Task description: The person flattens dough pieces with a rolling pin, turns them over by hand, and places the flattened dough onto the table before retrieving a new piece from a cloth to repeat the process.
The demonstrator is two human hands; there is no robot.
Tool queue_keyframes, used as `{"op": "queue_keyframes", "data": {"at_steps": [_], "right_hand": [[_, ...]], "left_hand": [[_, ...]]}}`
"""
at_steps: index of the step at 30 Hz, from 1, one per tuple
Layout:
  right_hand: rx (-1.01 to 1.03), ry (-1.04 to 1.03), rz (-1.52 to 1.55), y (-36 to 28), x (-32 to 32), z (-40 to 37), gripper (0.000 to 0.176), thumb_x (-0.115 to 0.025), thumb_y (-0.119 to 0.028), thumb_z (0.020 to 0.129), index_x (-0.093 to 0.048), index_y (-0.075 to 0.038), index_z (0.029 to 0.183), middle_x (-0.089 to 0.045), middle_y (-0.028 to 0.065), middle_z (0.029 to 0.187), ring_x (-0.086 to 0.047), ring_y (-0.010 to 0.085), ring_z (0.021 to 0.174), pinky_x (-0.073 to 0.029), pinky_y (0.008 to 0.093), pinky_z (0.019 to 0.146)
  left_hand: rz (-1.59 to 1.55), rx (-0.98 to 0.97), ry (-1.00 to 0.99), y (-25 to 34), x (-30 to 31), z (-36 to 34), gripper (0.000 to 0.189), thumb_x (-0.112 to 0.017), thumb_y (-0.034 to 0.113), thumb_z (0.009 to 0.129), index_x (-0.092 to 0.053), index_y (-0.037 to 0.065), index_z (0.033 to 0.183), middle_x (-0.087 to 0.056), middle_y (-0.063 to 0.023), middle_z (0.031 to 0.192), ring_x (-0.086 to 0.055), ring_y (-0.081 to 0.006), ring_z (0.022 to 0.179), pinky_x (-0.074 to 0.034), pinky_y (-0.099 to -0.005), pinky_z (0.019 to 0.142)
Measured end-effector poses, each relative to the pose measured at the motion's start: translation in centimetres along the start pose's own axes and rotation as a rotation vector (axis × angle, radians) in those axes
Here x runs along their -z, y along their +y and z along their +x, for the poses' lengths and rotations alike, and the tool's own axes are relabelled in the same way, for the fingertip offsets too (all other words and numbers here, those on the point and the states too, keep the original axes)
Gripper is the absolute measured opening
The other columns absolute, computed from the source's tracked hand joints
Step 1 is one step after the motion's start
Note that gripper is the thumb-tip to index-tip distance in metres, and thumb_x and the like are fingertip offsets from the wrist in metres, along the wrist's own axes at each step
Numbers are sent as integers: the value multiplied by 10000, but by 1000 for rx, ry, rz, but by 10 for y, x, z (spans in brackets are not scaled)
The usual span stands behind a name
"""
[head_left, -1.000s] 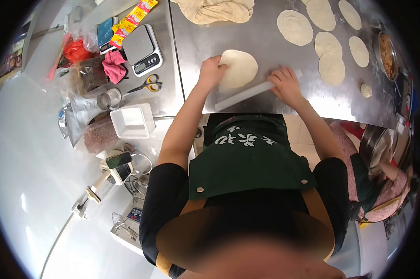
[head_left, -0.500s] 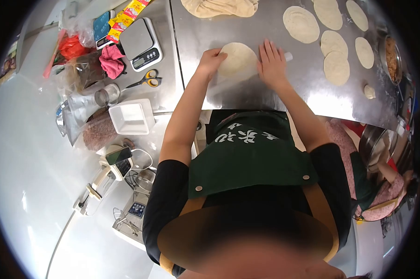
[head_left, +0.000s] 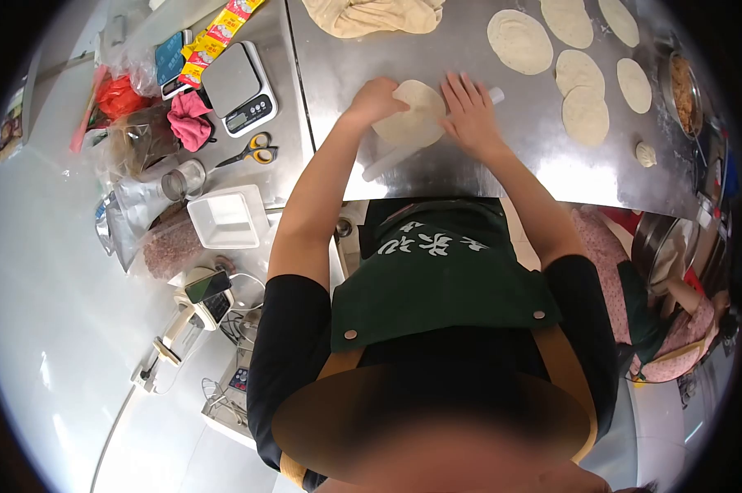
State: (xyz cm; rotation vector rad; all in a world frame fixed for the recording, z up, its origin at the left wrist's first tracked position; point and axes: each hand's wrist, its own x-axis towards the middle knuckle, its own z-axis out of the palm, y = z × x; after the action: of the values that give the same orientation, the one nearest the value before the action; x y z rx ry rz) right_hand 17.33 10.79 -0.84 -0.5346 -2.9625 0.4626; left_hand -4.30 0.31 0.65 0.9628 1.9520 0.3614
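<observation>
A thin round dough wrapper (head_left: 412, 115) lies on the steel table. My left hand (head_left: 376, 103) is closed at its left edge, thumb on the dough and fingers curled. Lying diagonally over the near right part of the wrapper is a white rolling pin (head_left: 385, 164). My right hand (head_left: 473, 117) rests flat on the pin's upper part, fingers stretched out and slightly apart. The palm hides that stretch of the pin, and its far end shows past the fingers.
Several rolled wrappers (head_left: 519, 41) lie to the right, near a small dough piece (head_left: 646, 154) and a bowl of filling (head_left: 684, 94). A large dough mass (head_left: 375, 15) sits at the back. Leftward are a scale (head_left: 238, 86), scissors (head_left: 256, 149) and a white tub (head_left: 227, 218). A co-worker's pink sleeve (head_left: 687, 337) shows at right.
The rolling pin's near end has come into view below the wrapper, towards me. My right hand has shifted slightly left with it. The camera view has also shifted a little.
</observation>
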Motion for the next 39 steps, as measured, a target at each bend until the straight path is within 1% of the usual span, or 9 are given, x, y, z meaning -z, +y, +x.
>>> {"op": "queue_keyframes", "data": {"at_steps": [5,8,16,19,22,25,30,34,39], "right_hand": [[120,-91,107,20,26,-56,455,-743,-258,746,-583,-123,1151,-467,98,1349,-373,274,1332,-236,486,1134],[138,-168,115,28,44,-65,386,-766,-200,703,-608,-130,1047,-532,60,1188,-444,261,1236,-276,469,1117],[239,-98,155,24,55,-17,328,-771,-194,693,-615,-113,971,-556,34,1049,-500,258,1080,-323,451,1085],[257,-189,163,23,40,5,341,-744,-276,740,-619,-94,1000,-552,70,1068,-495,278,1094,-312,460,1090],[170,-72,91,14,25,9,435,-671,-375,808,-601,-71,1110,-539,119,1201,-465,304,1188,-291,472,1102],[-31,160,-44,1,-2,14,503,-599,-389,856,-553,-64,1237,-480,152,1356,-419,341,1288,-273,484,1108],[-97,32,-150,-6,1,9,556,-535,-314,889,-448,-42,1366,-405,177,1450,-380,339,1342,-291,494,1096],[-53,226,-59,-2,-15,70,570,-527,-294,893,-414,-40,1391,-386,176,1466,-380,332,1343,-293,504,1091],[16,94,-68,2,-8,14,611,-568,-350,874,-422,-55,1389,-378,166,1476,-381,312,1345,-283,503,1099]], "left_hand": [[305,-21,110,58,-11,-54,244,-678,208,800,-699,78,1006,-682,-184,993,-651,-346,918,-518,-428,803],[56,-103,213,65,5,-74,250,-657,190,813,-683,63,1027,-682,-182,955,-649,-352,913,-519,-434,806],[76,68,144,-19,-21,-45,231,-656,174,789,-686,45,977,-676,-185,892,-646,-331,848,-513,-409,764],[-32,56,124,-22,-15,-46,243,-656,161,786,-685,29,989,-672,-165,837,-644,-276,767,-500,-365,712],[-225,86,99,-23,-14,-43,207,-653,148,804,-690,24,965,-671,-136,831,-629,-246,765,-489,-351,707],[-478,96,97,-24,-18,-39,232,-657,138,814,-687,-8,992,-658,-90,808,-600,-177,744,-476,-316,690],[-731,182,128,-14,-18,-36,269,-675,123,801,-685,-33,1020,-664,-82,838,-601,-156,779,-483,-312,698],[-593,140,-2,-16,-9,-22,309,-706,145,774,-685,-26,1030,-677,-106,884,-628,-178,840,-496,-332,714],[-81,-48,-65,-15,-6,-2,297,-718,185,760,-696,11,1000,-696,-158,913,-673,-283,880,-523,-379,753]]}}
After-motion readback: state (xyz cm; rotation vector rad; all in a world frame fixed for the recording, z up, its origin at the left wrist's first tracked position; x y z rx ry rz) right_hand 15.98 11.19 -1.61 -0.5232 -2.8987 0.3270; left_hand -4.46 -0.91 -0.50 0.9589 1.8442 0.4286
